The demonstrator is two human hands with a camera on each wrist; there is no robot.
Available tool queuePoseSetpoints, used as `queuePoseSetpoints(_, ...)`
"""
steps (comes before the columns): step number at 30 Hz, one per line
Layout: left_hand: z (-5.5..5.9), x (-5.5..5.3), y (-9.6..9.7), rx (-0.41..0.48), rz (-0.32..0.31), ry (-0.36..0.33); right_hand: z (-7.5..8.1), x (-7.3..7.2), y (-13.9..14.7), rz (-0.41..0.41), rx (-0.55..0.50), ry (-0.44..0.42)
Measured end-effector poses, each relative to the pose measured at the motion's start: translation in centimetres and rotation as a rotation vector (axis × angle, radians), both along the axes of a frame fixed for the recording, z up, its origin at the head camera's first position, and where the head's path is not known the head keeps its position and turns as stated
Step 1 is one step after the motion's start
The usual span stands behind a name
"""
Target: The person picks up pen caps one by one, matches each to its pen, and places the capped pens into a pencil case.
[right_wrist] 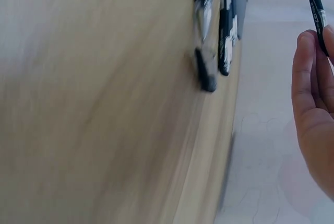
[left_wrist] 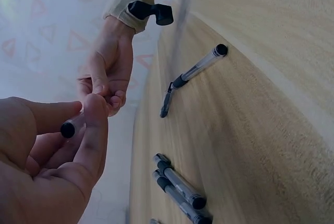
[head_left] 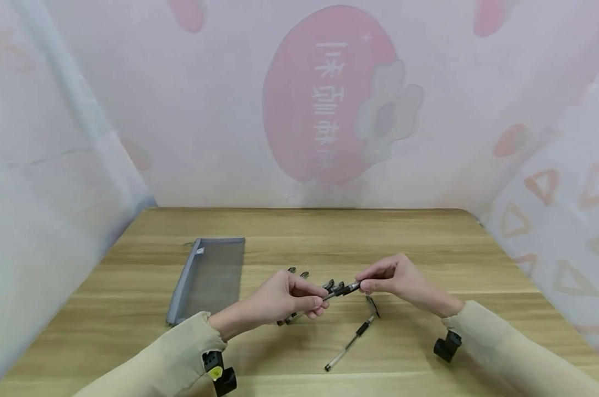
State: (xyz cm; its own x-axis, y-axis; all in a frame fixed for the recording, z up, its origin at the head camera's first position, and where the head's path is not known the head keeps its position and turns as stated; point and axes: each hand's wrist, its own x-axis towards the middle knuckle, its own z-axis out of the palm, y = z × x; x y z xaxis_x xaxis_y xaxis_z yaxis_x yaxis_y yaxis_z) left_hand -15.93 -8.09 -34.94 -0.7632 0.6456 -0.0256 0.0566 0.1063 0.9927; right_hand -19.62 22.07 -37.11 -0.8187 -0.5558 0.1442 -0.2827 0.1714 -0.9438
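Observation:
Between both hands, a black-and-clear pen is held above the table. My left hand pinches its clear barrel between thumb and fingers; in the left wrist view the barrel's black end plug pokes out toward the camera. My right hand pinches the other end, at the dark part bearing small white print. Below them, an uncapped pen lies on the wood, its point close to a loose pen cap. Several more pens lie side by side, partly hidden behind my left hand in the head view.
A grey mesh zip pouch lies flat on the left of the wooden table. Pale printed cloth hangs behind the table and at both sides. Each wrist wears a small black camera.

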Motion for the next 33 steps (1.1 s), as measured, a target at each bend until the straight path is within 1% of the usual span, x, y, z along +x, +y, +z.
queuePoseSetpoints(3, -0.5, -0.1, -0.3, -0.011, 0.007, 0.003, -0.4, -0.9, 0.2, 0.004, 0.032, 0.006)
queuePoseSetpoints(7, -1.2, -0.2, -0.9, -0.016, 0.031, -0.011, -1.2, -2.1, 0.6, 0.027, 0.060, 0.028)
queuePoseSetpoints(11, -1.9, 0.1, -1.4, -0.013, 0.035, -0.038, -2.0, -2.7, 0.6, 0.076, 0.117, 0.036)
queuePoseSetpoints(15, -2.5, 0.5, -1.5, -0.037, 0.026, -0.050, -2.3, -3.1, 0.4, 0.113, 0.178, 0.106)
queuePoseSetpoints(18, -2.7, 0.6, -1.4, -0.047, 0.023, -0.038, -2.1, -3.6, 0.3, 0.125, 0.197, 0.169)
queuePoseSetpoints(20, -2.9, 0.6, -1.3, -0.041, 0.016, -0.035, -1.9, -4.0, 0.2, 0.136, 0.205, 0.190)
queuePoseSetpoints(24, -3.3, 0.7, -1.3, -0.034, 0.010, -0.044, -1.9, -4.5, 0.0, 0.196, 0.216, 0.180)
queuePoseSetpoints(28, -3.5, 0.7, -1.3, -0.063, 0.029, -0.048, -2.4, -4.9, -0.3, 0.271, 0.225, 0.161)
queuePoseSetpoints(30, -3.7, 0.8, -1.3, -0.081, 0.046, -0.043, -2.7, -5.1, -0.5, 0.287, 0.234, 0.159)
queuePoseSetpoints(33, -3.8, 0.9, -1.2, -0.104, 0.061, -0.028, -2.9, -5.2, -0.7, 0.290, 0.266, 0.159)
